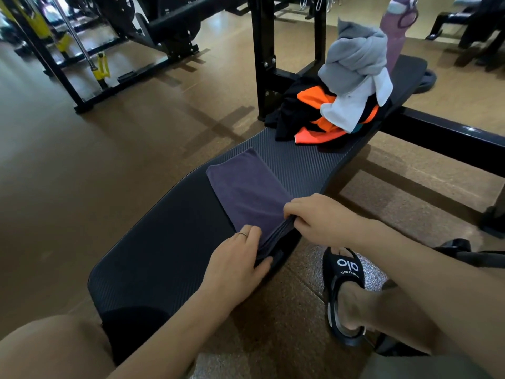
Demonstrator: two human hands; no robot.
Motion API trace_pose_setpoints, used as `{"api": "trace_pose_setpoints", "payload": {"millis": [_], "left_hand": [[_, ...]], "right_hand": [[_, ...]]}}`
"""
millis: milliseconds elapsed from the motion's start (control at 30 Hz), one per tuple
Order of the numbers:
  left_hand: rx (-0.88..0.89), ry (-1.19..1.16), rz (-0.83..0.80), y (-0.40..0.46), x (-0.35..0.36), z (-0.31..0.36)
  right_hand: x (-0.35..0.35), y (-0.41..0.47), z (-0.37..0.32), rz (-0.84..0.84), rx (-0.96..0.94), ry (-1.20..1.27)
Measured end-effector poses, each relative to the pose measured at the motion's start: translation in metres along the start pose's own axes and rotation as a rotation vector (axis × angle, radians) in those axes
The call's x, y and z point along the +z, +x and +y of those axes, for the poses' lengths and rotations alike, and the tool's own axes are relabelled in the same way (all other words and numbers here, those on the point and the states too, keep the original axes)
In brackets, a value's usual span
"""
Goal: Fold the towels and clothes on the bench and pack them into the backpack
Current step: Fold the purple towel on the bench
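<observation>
A folded purple towel [246, 187] lies flat across the black padded bench [164, 236]. My right hand [319, 217] pinches the towel's near edge at the bench's side. My left hand [240, 258] grips the same layered edge just below it, thumb underneath. Farther along the bench sits a pile of clothes: a grey garment [355, 61] on top, a white cloth [352, 105] under it, and an orange and black garment [314, 119] at the bottom. A dark strap [464, 250] at the right edge may belong to the backpack; the bag itself is hidden.
A pink water bottle [396, 36] stands at the bench's far end behind the pile. Black rack posts [262, 56] rise beside the bench, and a steel beam [451, 140] runs right. My foot in a black sandal [347, 291] rests on the floor.
</observation>
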State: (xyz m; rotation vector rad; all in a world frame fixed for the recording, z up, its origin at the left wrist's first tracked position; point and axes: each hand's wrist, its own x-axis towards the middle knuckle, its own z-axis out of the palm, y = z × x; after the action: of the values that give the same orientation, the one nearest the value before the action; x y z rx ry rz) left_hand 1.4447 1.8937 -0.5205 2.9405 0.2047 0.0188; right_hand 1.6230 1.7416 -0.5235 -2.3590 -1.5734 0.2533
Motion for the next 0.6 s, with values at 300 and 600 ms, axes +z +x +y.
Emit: {"api": "trace_pose_setpoints", "payload": {"millis": [300, 600], "left_hand": [[-0.193, -0.446, 0.177, 0.016, 0.004, -0.031], [-0.394, -0.585, 0.235, 0.031, 0.019, -0.037]], "right_hand": [[-0.009, 0.003, 0.007, 0.04, 0.123, 0.187], [-0.001, 0.031, 0.022, 0.011, 0.24, 0.229]]}}
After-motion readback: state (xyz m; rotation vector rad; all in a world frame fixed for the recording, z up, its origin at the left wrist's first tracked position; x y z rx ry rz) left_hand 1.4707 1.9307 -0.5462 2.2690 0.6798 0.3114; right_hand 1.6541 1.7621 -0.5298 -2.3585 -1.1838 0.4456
